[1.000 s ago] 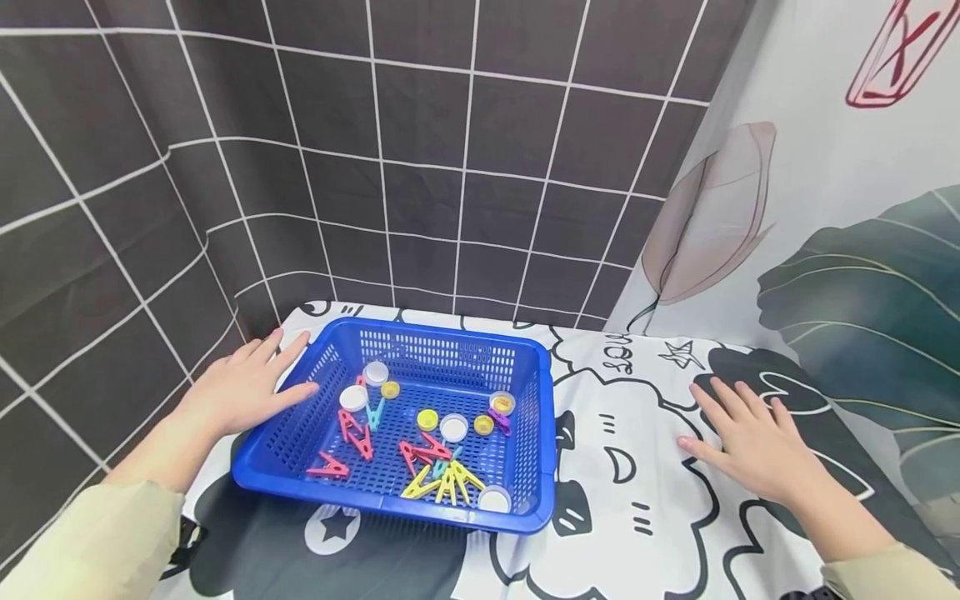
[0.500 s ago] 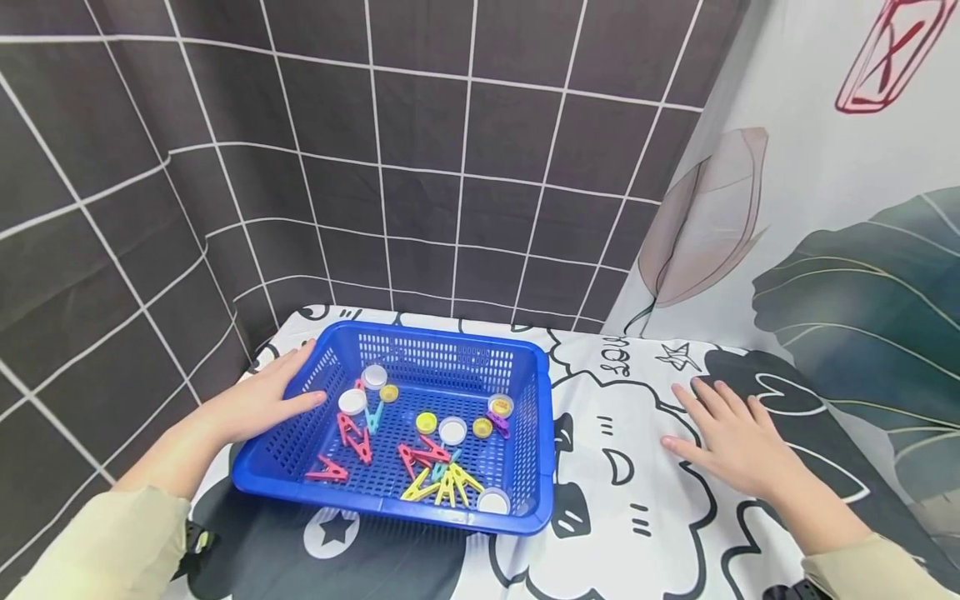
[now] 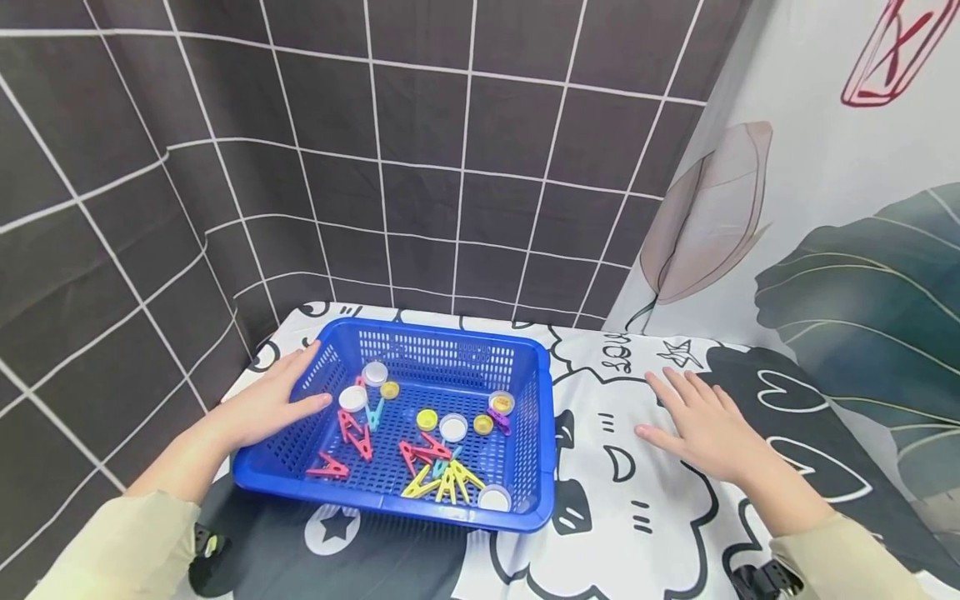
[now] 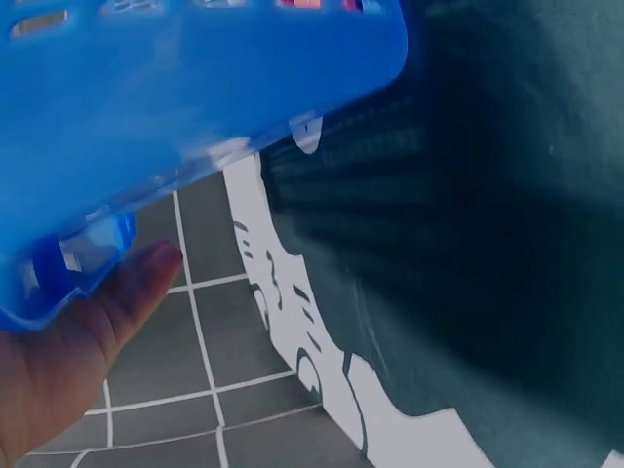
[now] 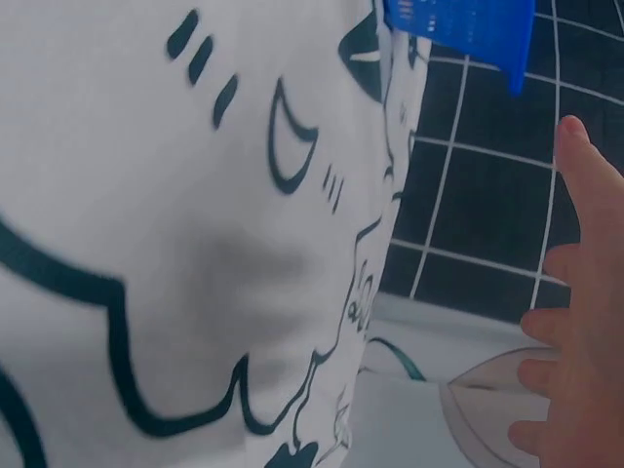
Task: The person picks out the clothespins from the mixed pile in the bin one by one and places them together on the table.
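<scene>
A blue plastic basket (image 3: 390, 503) stands on the printed cloth. Inside lie red clothespins (image 3: 354, 435), yellow clothespins (image 3: 450, 483), a teal clothespin (image 3: 374, 414), a purple clip (image 3: 499, 422), and several white and yellow bottle caps (image 3: 453, 428). At the basket's left rim is my left hand (image 3: 272, 402), fingers extended and thumb over the rim; whether it touches is unclear. The left wrist view shows the basket wall (image 4: 195, 97) close to the thumb. My right hand (image 3: 703, 432) hovers over the cloth right of the basket, fingers straight and spread, holding nothing.
A white and dark cartoon-print cloth (image 3: 615, 533) covers the table. Behind and to the left hangs a dark grid-patterned curtain (image 3: 420, 200). A pale leaf-printed curtain (image 3: 810, 183) hangs at the right.
My left hand has shifted right and slightly down against the basket's left side. The right hand has drifted left, closer to the basket. The basket and its contents have stayed put.
</scene>
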The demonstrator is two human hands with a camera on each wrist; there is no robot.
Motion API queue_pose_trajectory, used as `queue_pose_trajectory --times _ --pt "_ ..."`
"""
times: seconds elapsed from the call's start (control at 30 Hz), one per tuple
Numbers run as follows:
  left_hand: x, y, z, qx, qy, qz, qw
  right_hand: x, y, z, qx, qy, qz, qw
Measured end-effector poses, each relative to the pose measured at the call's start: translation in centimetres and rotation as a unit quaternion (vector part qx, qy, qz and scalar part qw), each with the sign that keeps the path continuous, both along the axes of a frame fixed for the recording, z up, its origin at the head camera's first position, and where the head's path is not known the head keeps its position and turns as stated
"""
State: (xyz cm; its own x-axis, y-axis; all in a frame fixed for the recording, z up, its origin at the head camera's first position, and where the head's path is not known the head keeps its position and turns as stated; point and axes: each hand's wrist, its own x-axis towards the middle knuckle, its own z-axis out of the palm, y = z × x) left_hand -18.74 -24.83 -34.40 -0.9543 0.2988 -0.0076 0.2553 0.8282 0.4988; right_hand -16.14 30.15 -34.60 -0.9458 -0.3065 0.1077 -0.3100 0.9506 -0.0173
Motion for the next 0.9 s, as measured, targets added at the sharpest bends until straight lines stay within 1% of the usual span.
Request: queue_pose_trajectory --times 0.17,0.5,0.6,0.77,0.9 --pt "0.1 0.2 -0.5 -0.003 0.008 0.012 0.9999 -0.5 -1.0 0.3 -0.019 0.007 0.013 1.000" --pt "-0.1 0.5 -1.3 0.005 0.051 0.022 0.9984 -1.2 -2.7 0.2 -0.045 0.008 0.055 0.997" --pt "-0.1 0.5 -1.4 0.007 0.054 0.030 0.9980 -1.4 -3.3 0.3 -0.050 0.006 0.065 0.997" --pt "-0.1 0.6 -1.4 0.007 0.059 0.036 0.9976 -1.6 -4.0 0.5 -0.058 -0.012 0.064 0.996" --pt "-0.1 0.7 -1.3 0.006 0.061 0.041 0.9972 -1.9 -4.5 0.6 -0.063 -0.010 0.071 0.995"
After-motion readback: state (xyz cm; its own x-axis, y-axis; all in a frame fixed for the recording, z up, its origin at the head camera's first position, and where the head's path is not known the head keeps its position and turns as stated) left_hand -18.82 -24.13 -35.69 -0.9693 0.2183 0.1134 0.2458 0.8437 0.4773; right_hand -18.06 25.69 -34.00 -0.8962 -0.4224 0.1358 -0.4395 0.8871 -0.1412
